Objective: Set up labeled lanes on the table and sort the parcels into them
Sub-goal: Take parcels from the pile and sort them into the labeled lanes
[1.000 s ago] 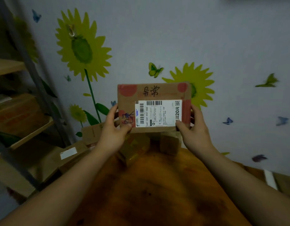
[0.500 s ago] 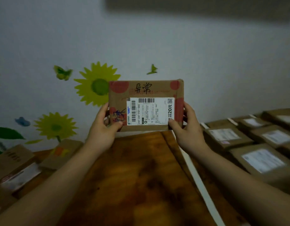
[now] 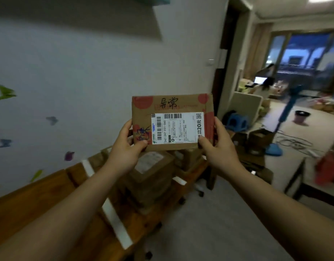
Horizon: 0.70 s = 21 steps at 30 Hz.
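Holding a cardboard parcel (image 3: 172, 122) upright between both hands, the person keeps its printed face turned toward the camera, probably so that the white shipping label (image 3: 178, 128) and the handwritten characters above it can be read before a lane is chosen. The left hand (image 3: 127, 147) clamps the lower left corner, thumb pressed on the front beside a blue scribble, the other fingers hidden behind the cardboard. The right hand (image 3: 217, 147) grips the lower right corner the same way, thumb on the label's edge. Gripping by the corners leaves nearly all the label uncovered, which suits reading rather than carrying. The parcel hangs in the air, clear of the wooden table (image 3: 40, 194) that runs below and to the left of the hands. White tape strips (image 3: 116, 225) cross that table and appear to mark off lanes; one lies under the left forearm, another further off to the left of that hand. Directly beneath the held parcel, several brown boxes (image 3: 151, 178) already crowd one section, some stacked, so setting another down there would mean finding a gap or topping the pile. To the right of the right hand the floor opens toward another room, where a second person (image 3: 265, 80) stands far off, blurred.
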Tool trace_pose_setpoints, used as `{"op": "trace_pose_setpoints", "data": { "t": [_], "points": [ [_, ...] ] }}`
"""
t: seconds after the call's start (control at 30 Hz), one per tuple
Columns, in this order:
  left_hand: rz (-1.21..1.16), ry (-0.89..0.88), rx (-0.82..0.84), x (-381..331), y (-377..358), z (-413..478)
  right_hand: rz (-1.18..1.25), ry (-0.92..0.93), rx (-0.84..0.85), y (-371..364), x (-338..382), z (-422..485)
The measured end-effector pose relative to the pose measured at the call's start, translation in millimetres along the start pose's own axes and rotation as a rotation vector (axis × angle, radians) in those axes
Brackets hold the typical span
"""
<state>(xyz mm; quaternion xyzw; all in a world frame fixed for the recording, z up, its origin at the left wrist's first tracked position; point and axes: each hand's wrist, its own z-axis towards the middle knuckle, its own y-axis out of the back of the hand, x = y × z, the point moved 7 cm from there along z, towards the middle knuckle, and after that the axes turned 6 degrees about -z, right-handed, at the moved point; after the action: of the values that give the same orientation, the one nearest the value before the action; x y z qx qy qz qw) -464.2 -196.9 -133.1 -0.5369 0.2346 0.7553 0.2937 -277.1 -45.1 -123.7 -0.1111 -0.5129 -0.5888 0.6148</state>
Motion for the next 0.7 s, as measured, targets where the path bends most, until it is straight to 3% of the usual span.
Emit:
{"op": "trace_pose_setpoints", "data": {
  "t": [0.3, 0.7],
  "points": [
    [0.040, 0.024, 0.249, 7, -236, 38, -0.083, -0.132, -0.147, 179, -137, 30],
    [0.045, 0.069, 0.363, 75, -434, 180, -0.141, -0.280, -0.235, 254, -310, 161]
  ]
}}
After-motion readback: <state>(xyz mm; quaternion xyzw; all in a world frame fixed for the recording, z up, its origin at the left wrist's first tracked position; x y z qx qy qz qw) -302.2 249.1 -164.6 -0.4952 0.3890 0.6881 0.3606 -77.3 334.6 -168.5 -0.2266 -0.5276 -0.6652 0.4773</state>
